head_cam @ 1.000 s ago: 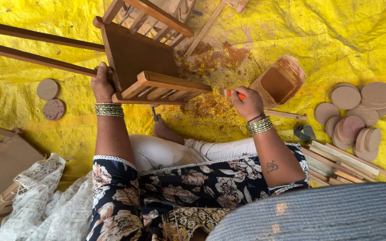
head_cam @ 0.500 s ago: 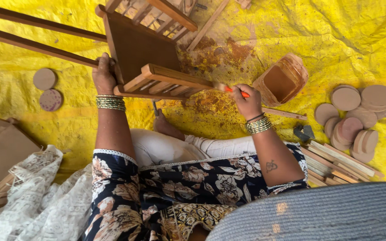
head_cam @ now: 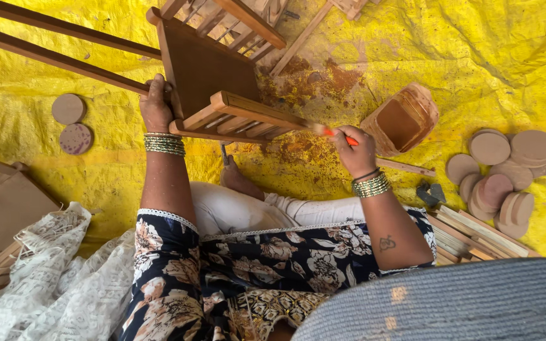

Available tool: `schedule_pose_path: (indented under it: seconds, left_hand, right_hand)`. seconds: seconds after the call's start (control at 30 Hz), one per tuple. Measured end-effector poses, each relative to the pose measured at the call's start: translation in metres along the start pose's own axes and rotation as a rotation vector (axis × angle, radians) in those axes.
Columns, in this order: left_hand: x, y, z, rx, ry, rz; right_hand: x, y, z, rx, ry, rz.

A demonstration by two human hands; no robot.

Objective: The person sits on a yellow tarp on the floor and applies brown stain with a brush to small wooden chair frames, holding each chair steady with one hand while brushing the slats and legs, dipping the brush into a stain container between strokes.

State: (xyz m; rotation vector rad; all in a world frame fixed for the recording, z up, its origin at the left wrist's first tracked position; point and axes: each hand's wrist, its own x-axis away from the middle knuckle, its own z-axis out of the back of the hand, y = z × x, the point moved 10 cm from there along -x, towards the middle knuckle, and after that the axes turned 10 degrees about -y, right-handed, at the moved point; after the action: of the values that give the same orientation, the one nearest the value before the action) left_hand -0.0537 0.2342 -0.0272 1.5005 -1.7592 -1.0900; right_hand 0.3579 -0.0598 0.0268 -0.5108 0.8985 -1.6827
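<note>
Left hand [head_cam: 157, 107], closed on the corner of the slatted wooden frame [head_cam: 222, 82] at 11 o'clock; right hand [head_cam: 356, 150], pinched shut on an orange-handled brush [head_cam: 333, 132] laid to the frame's end at 1 o'clock. The frame is judged rigid, light, possibly slick where stained, and best gripped by bare rails. Wooden discs [head_cam: 503, 170] are stacked at 3 o'clock on the yellow sheet [head_cam: 475, 57].

Wooden rack [head_cam: 222, 82] on sheet [head_cam: 475, 57], box [head_cam: 402, 120] right of it, discs [head_cam: 503, 177] farther right.
</note>
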Motion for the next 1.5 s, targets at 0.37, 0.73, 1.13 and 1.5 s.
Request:
schedule_pose_path:
  seconds: [0.37,0.73,1.13,1.5]
  left_hand:
    - [-0.002,-0.005,0.004,0.023,0.018,-0.001]
    - [0.003,0.004,0.003,0.043,0.062,-0.015]
    - [-0.002,-0.002,-0.035,0.149,0.011,-0.124]
    - [0.001,-0.002,-0.05,0.148,0.02,-0.135]
  right_hand:
    - [0.009,-0.017,-0.011,-0.633,-0.152,0.287]
    - [0.037,-0.05,-0.017,0.124,0.252,0.546]
    - [0.083,-0.141,-0.063,0.147,0.032,0.827]
    - [0.07,-0.149,-0.112,0.238,0.009,0.745]
